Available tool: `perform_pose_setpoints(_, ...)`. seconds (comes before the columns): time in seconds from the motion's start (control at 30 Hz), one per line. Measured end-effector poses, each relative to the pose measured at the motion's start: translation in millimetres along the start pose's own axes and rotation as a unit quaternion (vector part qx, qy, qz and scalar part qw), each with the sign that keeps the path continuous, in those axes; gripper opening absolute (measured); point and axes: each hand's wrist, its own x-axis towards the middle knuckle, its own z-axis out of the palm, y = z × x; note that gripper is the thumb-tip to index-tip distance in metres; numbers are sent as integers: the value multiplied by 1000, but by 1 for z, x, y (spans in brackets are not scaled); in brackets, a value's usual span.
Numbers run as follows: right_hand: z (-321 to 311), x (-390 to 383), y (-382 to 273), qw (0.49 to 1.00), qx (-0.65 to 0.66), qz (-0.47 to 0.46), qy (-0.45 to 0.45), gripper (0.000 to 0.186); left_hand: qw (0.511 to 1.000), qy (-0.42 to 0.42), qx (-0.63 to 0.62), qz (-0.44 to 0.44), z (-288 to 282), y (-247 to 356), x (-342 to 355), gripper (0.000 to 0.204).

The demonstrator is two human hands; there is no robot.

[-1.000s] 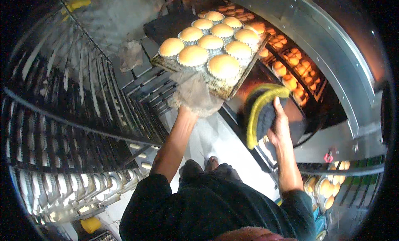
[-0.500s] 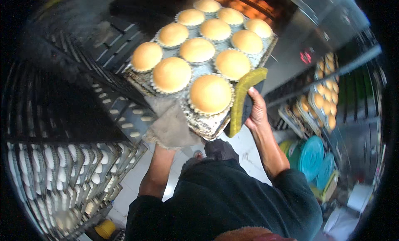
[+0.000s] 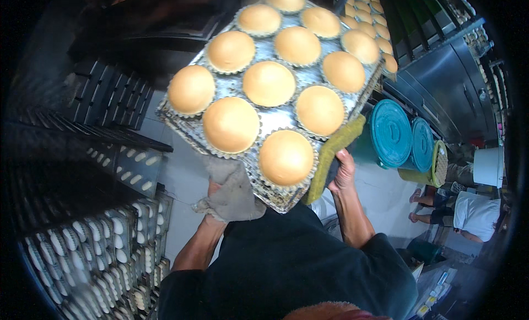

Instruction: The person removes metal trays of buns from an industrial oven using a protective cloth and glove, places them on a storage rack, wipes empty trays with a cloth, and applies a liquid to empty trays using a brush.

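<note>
Held up in front of me is a metal baking tray (image 3: 272,197) with several round golden cakes (image 3: 268,83) in fluted tins. Its near corner points at my chest. My left hand (image 3: 216,194) is closed on the tray's left near edge through a grey cloth (image 3: 234,192), which hides most of the fingers. At the right near edge, my right hand (image 3: 343,174) grips the tray through a thick yellow-green pad (image 3: 329,156) with a dark underside. Its thumb shows against the pad.
On the left, dark racks hold trays of pale dough pieces (image 3: 91,232). Further golden cakes (image 3: 380,30) are on a rack at the upper right. Teal-lidded bins (image 3: 390,133) stand on the right, beyond which is a person in a white shirt (image 3: 477,215). A dark oven lies at the upper left.
I have turned rightward, away from the glowing oven, with the tray still in both hands. The bins and the rack of cakes now appear nearer the tray, and another person has come into view.
</note>
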Motion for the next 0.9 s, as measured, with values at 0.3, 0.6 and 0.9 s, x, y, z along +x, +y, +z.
perform_pose_setpoints(0.3,-155,9,-104,997,-28,-62,24,41,780,-233,574,87,197,51,39,18)
perform_pose_setpoints(0.6,-244,93,-203,999,-3,-14,-29,39,993,-103,16,54,341,-65,73,27)
perform_pose_setpoints(0.9,-281,153,-276,1000,3,-27,1,38,675,-253,629,290,405,-71,155,33)
